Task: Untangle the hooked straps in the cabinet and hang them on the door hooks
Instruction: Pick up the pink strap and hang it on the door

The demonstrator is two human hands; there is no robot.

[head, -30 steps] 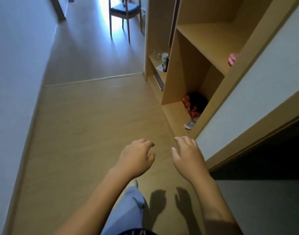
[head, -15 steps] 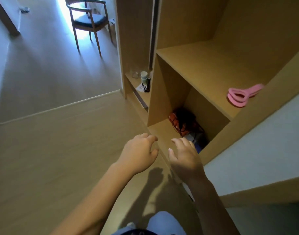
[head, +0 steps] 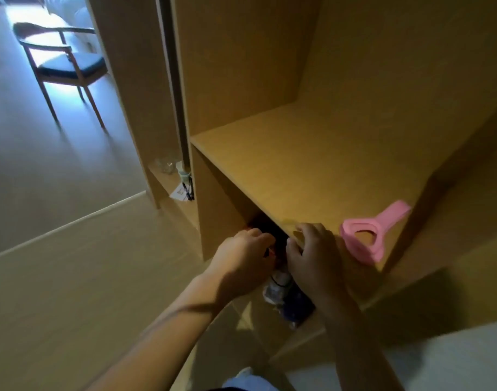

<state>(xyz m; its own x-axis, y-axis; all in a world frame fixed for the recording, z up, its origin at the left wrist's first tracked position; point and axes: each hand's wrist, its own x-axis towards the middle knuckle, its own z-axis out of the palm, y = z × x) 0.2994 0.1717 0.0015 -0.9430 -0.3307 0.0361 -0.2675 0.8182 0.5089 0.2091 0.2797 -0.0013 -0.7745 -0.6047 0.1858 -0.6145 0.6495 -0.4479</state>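
The tangled straps are a dark bundle with a little red, lying in the lower compartment of the wooden cabinet. Both hands cover most of it. My left hand reaches into the compartment with its fingertips at the bundle; whether they grip it is hidden. My right hand hovers just right of it, in front of the shelf edge, fingers apart and curled, holding nothing visible. No door hooks are in view.
A pink looped plastic piece lies on the shelf above. White and blue items sit in the compartment below my hands. A wooden chair stands far left. Small bottles stand on a low ledge.
I have stepped closer and leaned toward the cabinet. Both hands moved forward from above the floor into the mouth of the lower compartment, onto the strap bundle.
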